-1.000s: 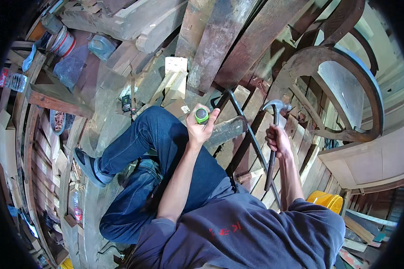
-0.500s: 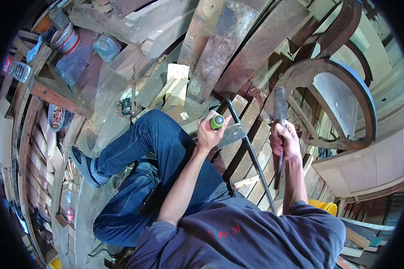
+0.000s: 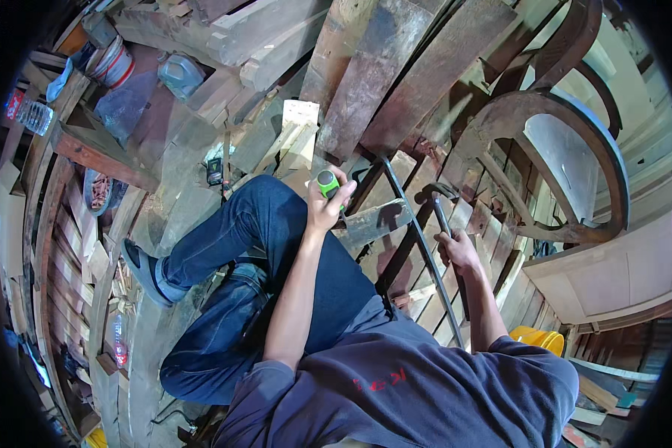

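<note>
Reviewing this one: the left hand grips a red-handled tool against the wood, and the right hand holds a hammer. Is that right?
Not quite. In the head view the tool in the left hand has a green handle, not red. The right hand does hold a hammer.

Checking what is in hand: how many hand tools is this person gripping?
2: a green-handled chisel in the left hand, and a hammer in the right hand. Others may lie hidden among the timber.

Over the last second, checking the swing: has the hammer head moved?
Yes. The hammer in the right hand has dropped, its head now low beside the curved wooden arch.
</note>
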A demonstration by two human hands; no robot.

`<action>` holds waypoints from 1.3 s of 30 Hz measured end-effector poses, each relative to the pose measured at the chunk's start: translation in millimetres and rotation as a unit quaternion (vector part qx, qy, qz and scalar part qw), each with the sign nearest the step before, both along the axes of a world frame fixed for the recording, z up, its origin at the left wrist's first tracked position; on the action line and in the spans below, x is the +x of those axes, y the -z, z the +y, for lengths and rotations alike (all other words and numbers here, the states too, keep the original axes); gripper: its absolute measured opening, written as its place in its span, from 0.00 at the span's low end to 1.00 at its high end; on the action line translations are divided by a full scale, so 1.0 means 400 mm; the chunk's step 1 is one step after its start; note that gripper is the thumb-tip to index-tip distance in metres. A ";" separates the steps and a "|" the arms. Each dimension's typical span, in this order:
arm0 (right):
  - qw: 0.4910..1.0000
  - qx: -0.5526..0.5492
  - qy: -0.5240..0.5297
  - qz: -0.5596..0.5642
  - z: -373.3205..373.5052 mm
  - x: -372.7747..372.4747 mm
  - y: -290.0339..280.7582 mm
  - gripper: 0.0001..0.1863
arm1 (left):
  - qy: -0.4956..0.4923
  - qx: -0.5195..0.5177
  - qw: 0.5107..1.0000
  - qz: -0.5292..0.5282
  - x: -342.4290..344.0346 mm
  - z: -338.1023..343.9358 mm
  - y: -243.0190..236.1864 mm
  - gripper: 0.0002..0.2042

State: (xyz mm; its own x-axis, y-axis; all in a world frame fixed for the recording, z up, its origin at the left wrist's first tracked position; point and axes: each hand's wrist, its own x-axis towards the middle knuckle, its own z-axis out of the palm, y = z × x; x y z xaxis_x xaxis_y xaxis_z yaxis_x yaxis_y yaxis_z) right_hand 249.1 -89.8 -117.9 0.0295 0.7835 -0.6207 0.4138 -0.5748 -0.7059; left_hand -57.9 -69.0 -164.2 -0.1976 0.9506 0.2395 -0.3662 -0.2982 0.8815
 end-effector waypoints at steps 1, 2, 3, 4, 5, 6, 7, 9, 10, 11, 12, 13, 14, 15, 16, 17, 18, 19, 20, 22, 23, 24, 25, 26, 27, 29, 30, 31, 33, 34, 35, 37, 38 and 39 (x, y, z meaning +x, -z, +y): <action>1.000 0.024 -0.007 0.005 0.006 -0.008 0.000 0.16 | 0.005 -0.020 1.000 0.011 -0.001 0.005 -0.001 0.07; 0.999 0.048 -0.014 0.009 0.015 -0.016 -0.005 0.16 | 0.010 -0.040 0.999 0.022 0.001 0.008 -0.003 0.06; 0.999 0.025 -0.029 0.010 0.028 -0.012 -0.026 0.16 | 0.004 -0.030 0.997 0.065 0.005 0.010 -0.005 0.06; 0.999 0.024 -0.029 0.010 0.039 -0.016 -0.044 0.16 | 0.000 -0.020 0.994 0.107 0.014 0.012 -0.012 0.05; 0.992 0.070 -0.079 -0.072 0.049 -0.021 -0.061 0.16 | -0.005 -0.024 0.991 0.128 0.024 0.013 -0.019 0.05; 0.973 0.115 -0.127 -0.154 0.058 -0.024 -0.077 0.18 | -0.006 0.012 0.993 0.119 0.035 0.014 -0.027 0.05; 0.962 0.156 -0.146 -0.172 0.065 -0.019 -0.092 0.17 | 0.005 -0.037 0.991 0.132 0.043 0.009 -0.041 0.08; 0.934 0.226 -0.203 -0.190 0.077 -0.036 -0.155 0.16 | -0.051 -0.009 0.979 0.198 0.054 0.016 -0.019 0.13; 0.918 0.253 -0.239 -0.190 0.077 -0.050 -0.198 0.14 | -0.072 0.013 0.983 0.167 0.072 0.016 -0.030 0.13; 0.915 0.276 -0.233 -0.178 0.077 -0.060 -0.217 0.15 | -0.077 0.018 0.981 0.179 0.075 0.020 -0.025 0.13; 0.912 0.259 -0.242 -0.208 0.076 -0.073 -0.252 0.14 | -0.082 0.023 0.978 0.190 0.076 0.024 -0.020 0.13; 0.916 0.262 -0.247 -0.179 0.081 -0.083 -0.273 0.15 | -0.085 0.026 0.978 0.190 0.079 0.029 -0.022 0.13; 0.919 0.263 -0.251 -0.151 0.085 -0.092 -0.294 0.16 | -0.100 0.039 0.976 0.192 0.085 0.034 -0.025 0.13; 0.916 0.267 -0.256 -0.156 0.086 -0.111 -0.327 0.19 | -0.115 0.052 0.973 0.193 0.087 0.037 -0.028 0.13; 0.913 0.271 -0.259 -0.163 0.088 -0.122 -0.352 0.22 | -0.114 0.054 0.973 0.192 0.089 0.040 -0.029 0.13; 0.909 0.294 -0.267 -0.123 0.104 -0.121 -0.349 0.25 | -0.130 0.067 0.963 0.226 0.090 0.043 -0.030 0.13; 0.909 0.295 -0.267 -0.125 0.110 -0.127 -0.355 0.25 | -0.146 0.079 0.951 0.259 0.092 0.045 -0.031 0.13; 0.899 0.312 -0.277 -0.136 0.114 -0.142 -0.359 0.25 | -0.150 0.073 0.959 0.231 0.097 0.044 -0.034 0.13; 0.888 0.328 -0.286 -0.147 0.114 -0.159 -0.364 0.26 | -0.150 0.074 0.958 0.231 0.100 0.043 -0.036 0.13; 0.848 0.351 -0.342 -0.202 0.114 -0.195 -0.368 0.27 | -0.138 0.055 0.972 0.183 0.097 0.038 -0.038 0.13; 0.846 0.338 -0.360 -0.204 0.108 -0.206 -0.374 0.27 | -0.144 0.052 0.967 0.203 0.091 0.035 -0.037 0.14; 0.843 0.324 -0.378 -0.206 0.098 -0.224 -0.385 0.27 | -0.146 0.050 0.967 0.205 0.086 0.030 -0.036 0.14; 0.842 0.324 -0.378 -0.206 0.097 -0.226 -0.385 0.27 | -0.142 0.039 0.967 0.209 0.085 0.026 -0.036 0.14; 0.852 0.322 -0.362 -0.199 0.097 -0.226 -0.382 0.27 | -0.137 0.027 0.967 0.214 0.084 0.023 -0.037 0.14; 0.861 0.319 -0.346 -0.192 0.097 -0.227 -0.380 0.28 | -0.137 0.027 0.967 0.214 0.087 0.021 -0.037 0.14; 0.863 0.331 -0.334 -0.185 0.102 -0.220 -0.379 0.28 | -0.131 0.012 0.972 0.195 0.097 0.014 -0.032 0.13; 0.864 0.344 -0.322 -0.179 0.104 -0.214 -0.379 0.28 | -0.129 0.011 0.972 0.196 0.100 0.010 -0.029 0.13; 0.870 0.348 -0.308 -0.164 0.103 -0.210 -0.383 0.28 | -0.122 0.023 0.973 0.196 0.102 0.007 -0.026 0.14; 0.874 0.341 -0.304 -0.166 0.094 -0.208 -0.395 0.28 | -0.113 0.036 0.973 0.196 0.106 0.007 -0.023 0.14; 0.876 0.335 -0.303 -0.169 0.090 -0.205 -0.402 0.28 | -0.110 0.035 0.973 0.200 0.109 0.011 -0.024 0.14; 0.877 0.331 -0.307 -0.164 0.080 -0.208 -0.408 0.28 | -0.106 0.034 0.973 0.204 0.112 0.012 -0.026 0.13; 0.869 0.319 -0.326 -0.194 0.066 -0.208 -0.401 0.28 | -0.097 0.020 0.974 0.206 0.116 0.010 -0.030 0.13; 0.858 0.307 -0.345 -0.223 0.060 -0.209 -0.396 0.28 | -0.090 0.006 0.974 0.208 0.116 0.011 -0.032 0.13; 0.844 0.323 -0.365 -0.222 0.056 -0.209 -0.389 0.28 | -0.089 0.007 0.974 0.210 0.114 0.009 -0.033 0.13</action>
State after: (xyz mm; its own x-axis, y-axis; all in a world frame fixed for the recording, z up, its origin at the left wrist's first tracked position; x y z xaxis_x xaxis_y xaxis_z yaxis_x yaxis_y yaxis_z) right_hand 165.6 -67.4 37.7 -0.4905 0.8644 -0.1111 0.7978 0.3941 -0.4563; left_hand -12.2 -65.4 -151.0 -0.2408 0.9066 0.3465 0.0837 -0.3363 0.9380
